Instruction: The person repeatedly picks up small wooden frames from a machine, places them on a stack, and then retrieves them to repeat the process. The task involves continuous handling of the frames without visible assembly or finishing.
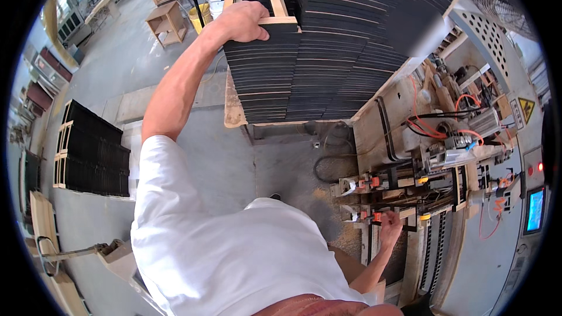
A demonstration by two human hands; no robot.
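Atop the dark stack (328,64), your left hand (249,22) pinches a frame (277,3).
Your right hand (391,228) is beside a red fitting (369,216), grip unclear; likely a pick-up, calling for a level lift.

I count one worker (178,93) in one white T-shirt (228,240), with two bare hands: one left hand (249,21) and one right hand (391,226). The black frames (260,70) make two piles, one big and one smaller; the single frames sit too tightly for me to number. Over at the machine (474,240) there are two yellow caps (425,217), one lit blue screen (534,210) and one triangular warning sign (527,109). Around us I see two wire-guarded fans (497,0), one yellow bucket (199,17) and one small open-fronted wooden cabinet (167,20). The orange hoses (430,133) tangle beyond counting.
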